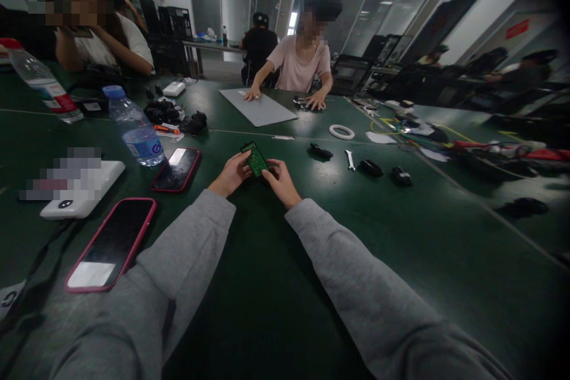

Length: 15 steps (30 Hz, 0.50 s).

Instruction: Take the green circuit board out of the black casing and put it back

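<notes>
Between my two hands is a small green circuit board (256,160) with a dark edge, held tilted above the green table (267,249). My left hand (231,174) grips its left side, thumb on the face. On the lower right side, my right hand (281,180) pinches it between thumb and fingers. To the left of my left hand lies a phone in a red case (177,170). Off to the right are a black part (321,152), a small wrench (350,160) and two more black parts (371,168).
A water bottle (136,127), a larger phone (113,243) and a white device (84,190) stand or lie at left. Across the table a person in pink rests both hands near a grey panel (258,107). A white ring (341,132) and tangled cables (481,154) lie to the right.
</notes>
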Motion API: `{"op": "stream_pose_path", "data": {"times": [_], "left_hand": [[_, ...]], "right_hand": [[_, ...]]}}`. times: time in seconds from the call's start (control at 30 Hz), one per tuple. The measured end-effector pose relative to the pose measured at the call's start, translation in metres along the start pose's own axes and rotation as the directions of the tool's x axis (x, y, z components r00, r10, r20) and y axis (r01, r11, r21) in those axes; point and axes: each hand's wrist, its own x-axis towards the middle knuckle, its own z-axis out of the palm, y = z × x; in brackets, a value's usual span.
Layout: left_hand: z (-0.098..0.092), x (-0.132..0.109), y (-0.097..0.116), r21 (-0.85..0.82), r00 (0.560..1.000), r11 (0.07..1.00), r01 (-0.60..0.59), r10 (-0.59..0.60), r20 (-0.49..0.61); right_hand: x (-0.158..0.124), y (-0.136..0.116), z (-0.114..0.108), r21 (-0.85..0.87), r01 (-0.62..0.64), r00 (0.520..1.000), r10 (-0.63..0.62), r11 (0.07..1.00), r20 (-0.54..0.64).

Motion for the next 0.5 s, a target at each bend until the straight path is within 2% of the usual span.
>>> {"op": "stream_pose_path", "data": {"times": [0.27,0.5], "left_hand": [[-0.0025,0.0020,-0.0013,-0.004,1.000,1.000,-0.006,0.006,0.017],[-0.0036,0.0032,-0.0008,-0.003,0.999,1.000,0.016,-0.016,0.031]], "right_hand": [[-0.0016,-0.0014,-0.0017,-0.032,0.056,0.997,-0.054,0.998,0.048],[-0.0010,-0.0003,-0.0027,-0.028,0.032,0.998,-0.031,0.999,0.052]]}}
